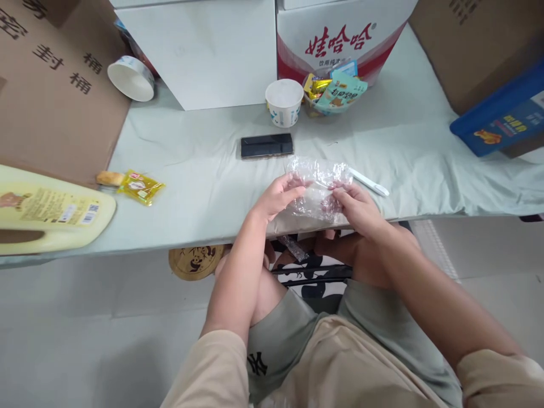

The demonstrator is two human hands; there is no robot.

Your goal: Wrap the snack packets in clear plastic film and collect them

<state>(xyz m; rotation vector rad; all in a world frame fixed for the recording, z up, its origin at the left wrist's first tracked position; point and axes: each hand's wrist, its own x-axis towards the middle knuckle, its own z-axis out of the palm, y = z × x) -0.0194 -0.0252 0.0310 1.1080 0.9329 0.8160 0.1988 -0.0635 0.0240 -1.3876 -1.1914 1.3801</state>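
Crumpled clear plastic wrap (317, 170) spreads between my hands at the front edge of the cloth-covered surface. My left hand (278, 197) grips its left side with thumb and fingers. On the opposite side, my right hand (357, 207) pinches the plastic between thumb and fingertips. Something whitish shows through the middle, but I cannot make out what it is. Just beyond my right hand lies a slim white pen-like tool (370, 182), partly covered by the plastic. A black phone (267, 145) rests flat behind my left hand.
Behind the phone stand a white paper cup (284, 103) and a bowl of snack packets (327, 111). White boxes (204, 51) line the back. On the left are a yellow jug (55, 209), a yellow packet (141, 187) and a tipped paper bowl (131, 78); a blue package (501, 122) is at right.
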